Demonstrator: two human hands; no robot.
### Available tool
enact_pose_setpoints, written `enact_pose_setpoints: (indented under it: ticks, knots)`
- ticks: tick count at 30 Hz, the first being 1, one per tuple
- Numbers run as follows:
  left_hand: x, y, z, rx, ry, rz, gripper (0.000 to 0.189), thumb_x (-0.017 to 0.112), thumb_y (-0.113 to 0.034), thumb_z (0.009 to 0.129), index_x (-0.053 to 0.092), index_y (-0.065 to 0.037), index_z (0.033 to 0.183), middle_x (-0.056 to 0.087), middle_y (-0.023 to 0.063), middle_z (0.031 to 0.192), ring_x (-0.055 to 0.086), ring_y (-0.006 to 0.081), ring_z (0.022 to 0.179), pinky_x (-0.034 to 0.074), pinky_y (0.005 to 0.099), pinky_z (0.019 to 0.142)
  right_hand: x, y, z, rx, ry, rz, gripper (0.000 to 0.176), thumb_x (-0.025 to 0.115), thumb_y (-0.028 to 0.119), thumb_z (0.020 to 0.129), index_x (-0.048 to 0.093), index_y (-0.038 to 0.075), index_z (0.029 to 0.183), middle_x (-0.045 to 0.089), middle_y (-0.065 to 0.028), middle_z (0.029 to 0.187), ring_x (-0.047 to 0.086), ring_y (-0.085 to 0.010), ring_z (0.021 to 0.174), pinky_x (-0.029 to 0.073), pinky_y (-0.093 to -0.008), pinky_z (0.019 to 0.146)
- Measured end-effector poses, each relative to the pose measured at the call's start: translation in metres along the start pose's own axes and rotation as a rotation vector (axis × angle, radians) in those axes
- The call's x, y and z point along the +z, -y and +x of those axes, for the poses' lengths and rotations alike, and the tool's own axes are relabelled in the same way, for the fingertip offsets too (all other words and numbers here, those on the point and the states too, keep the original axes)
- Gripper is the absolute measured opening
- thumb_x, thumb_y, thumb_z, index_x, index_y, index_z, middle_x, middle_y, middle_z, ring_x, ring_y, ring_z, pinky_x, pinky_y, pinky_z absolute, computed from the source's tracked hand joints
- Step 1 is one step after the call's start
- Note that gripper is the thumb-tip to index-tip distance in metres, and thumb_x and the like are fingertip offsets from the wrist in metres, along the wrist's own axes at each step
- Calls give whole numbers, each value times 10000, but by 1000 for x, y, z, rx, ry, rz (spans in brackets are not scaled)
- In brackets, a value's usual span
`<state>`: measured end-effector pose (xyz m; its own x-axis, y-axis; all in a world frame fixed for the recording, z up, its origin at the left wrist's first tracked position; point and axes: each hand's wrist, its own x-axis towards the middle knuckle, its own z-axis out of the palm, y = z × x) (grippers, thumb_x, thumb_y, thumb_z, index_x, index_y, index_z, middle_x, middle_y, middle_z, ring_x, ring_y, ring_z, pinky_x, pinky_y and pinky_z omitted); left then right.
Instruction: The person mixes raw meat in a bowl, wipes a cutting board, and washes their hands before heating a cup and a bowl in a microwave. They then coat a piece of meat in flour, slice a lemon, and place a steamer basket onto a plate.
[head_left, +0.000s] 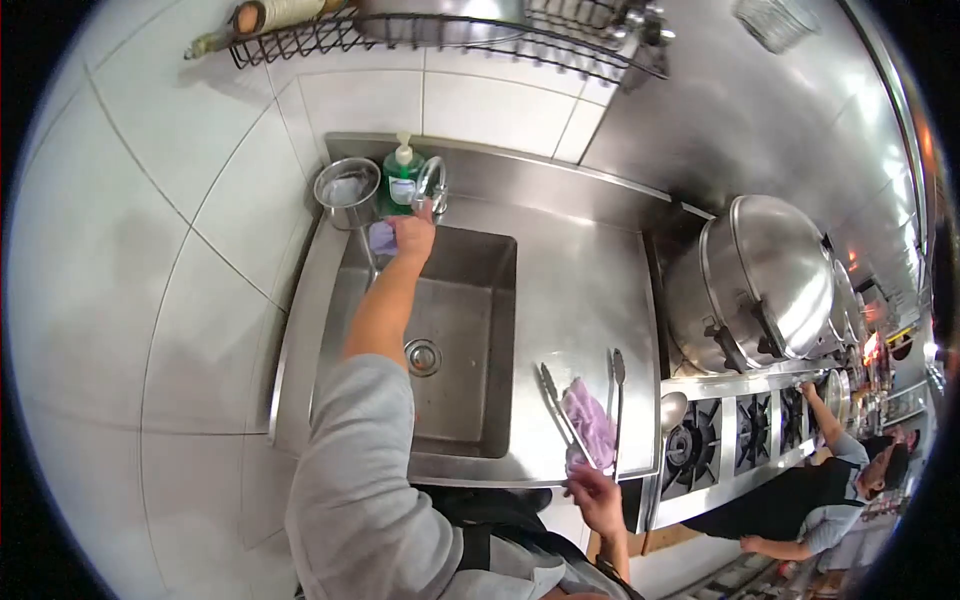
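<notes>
My left hand (412,236) reaches over the back left of the sink (470,400), beside the curved faucet (431,180). A lavender cloth-like piece (382,238) is pinched at its thumb side, and a finger stretches up at the faucet's base. My right hand (597,500) is low at the counter's front edge, fingers curled at the near end of metal tongs (618,385). The tongs' two arms are spread on the steel counter. Between them lies a crumpled purple cloth (592,425); the exact grip is partly hidden by my fingers.
A green soap bottle (402,178) and a metal container (348,192) stand behind the sink. Right of the counter are a large lidded pot (755,285), a ladle (672,412) and gas burners (692,445). Another person (835,490) works farther along. A wire rack (450,38) hangs above.
</notes>
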<state>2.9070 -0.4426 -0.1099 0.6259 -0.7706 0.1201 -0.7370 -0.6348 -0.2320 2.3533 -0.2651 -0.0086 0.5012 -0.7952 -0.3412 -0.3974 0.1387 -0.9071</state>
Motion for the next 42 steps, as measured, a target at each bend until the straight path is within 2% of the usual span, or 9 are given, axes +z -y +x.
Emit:
enact_pose_setpoints:
  ticks: [6, 12, 16, 20, 23, 28, 33, 40, 42]
  knots:
    - [-36, 37, -10, 33, 392, -473, 336, 565, -305, 768, 667, -112, 1024, 627, 147, 1085, 599, 316, 1019, 462, 522, 839, 117, 51, 114, -229, 41, 11, 198, 577, 45, 856, 585, -18, 1043, 619, -56, 763, 590, -109, 684, 476, -222, 575]
    - [-21, 10, 21, 309, 424, -489, 410, 493, -408, 812, 643, -100, 1038, 611, 150, 1088, 602, 325, 965, 472, 414, 840, 247, 180, 293, 44, -1, 998, 116, 562, 8, 835, 576, -21, 946, 614, -105, 816, 601, -189, 657, 495, -287, 577]
    - [-40, 39, 0, 413, 494, -1457, 471, 467, -463, 836, 597, -70, 1060, 603, 140, 1025, 588, 297, 928, 468, 414, 793, 288, 210, 349, -161, -427, -231, 277, 572, 181, 743, 634, 18, 958, 631, -200, 962, 625, -344, 890, 495, -459, 735]
    - [-39, 55, -48, -38, 811, -2364, 539, 441, -519, 860, 552, -41, 1082, 595, 129, 961, 574, 268, 892, 464, 414, 746, 290, 193, 382, -256, -325, -435, 318, 556, 303, 757, 659, 54, 927, 631, -166, 1010, 586, -363, 982, 452, -480, 840]
    - [-38, 19, -32, -608, 843, -2225, 581, 422, -554, 853, 528, -36, 1093, 568, 125, 1007, 557, 269, 888, 457, 419, 789, 291, 157, 425, 234, -122, 200, 395, 566, 382, 777, 636, 7, 879, 638, -193, 960, 611, -375, 897, 488, -457, 760]
    - [29, -26, 26, 231, 261, -1553, 472, 442, -463, 855, 544, -46, 1050, 570, 115, 1017, 551, 252, 922, 448, 398, 808, 279, 142, 363, 47, -495, 40, 334, 470, 314, 836, 641, 37, 911, 590, -234, 1065, 584, -359, 959, 451, -462, 831]
    - [40, 2, -5, 448, 65, -1438, 422, 470, -426, 847, 552, -49, 1018, 576, 104, 976, 552, 241, 888, 449, 400, 774, 301, 159, 354, -229, -713, -413, 288, 539, 255, 766, 606, 107, 1004, 530, -195, 1140, 533, -349, 1039, 429, -460, 862]
    - [20, 26, -51, -254, 940, -2289, 354, 509, -375, 836, 564, -53, 974, 584, 89, 920, 555, 226, 840, 450, 402, 727, 333, 166, 375, 24, -803, -231, 317, 517, 361, 809, 621, 93, 943, 613, -127, 946, 583, -351, 913, 428, -511, 839]
    - [33, 23, -33, -247, 1182, -2234, 335, 520, -360, 832, 567, -54, 961, 586, 85, 904, 556, 221, 827, 451, 402, 714, 291, 135, 384, -37, -112, -159, 381, 512, 427, 813, 650, 81, 892, 616, -190, 1026, 583, -359, 975, 457, -458, 839]
